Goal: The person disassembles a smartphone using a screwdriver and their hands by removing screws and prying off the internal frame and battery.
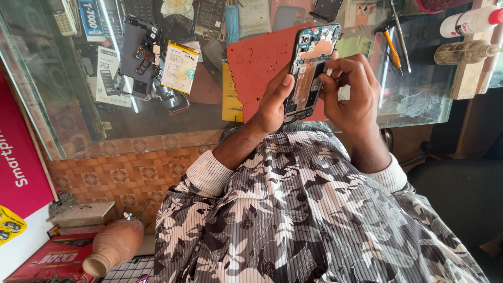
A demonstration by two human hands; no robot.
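From the head camera we see our left hand (272,102) clamped on the long edge of the opened phone (310,71) above the red mat (257,63), our right hand (348,89) pinching inside it; light, stiff, likely fragile, best held by its rim.

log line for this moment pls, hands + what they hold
left hand: grips opened phone by its edge | right hand: fingers pinching at phone's inner frame | below: red mat on glass counter
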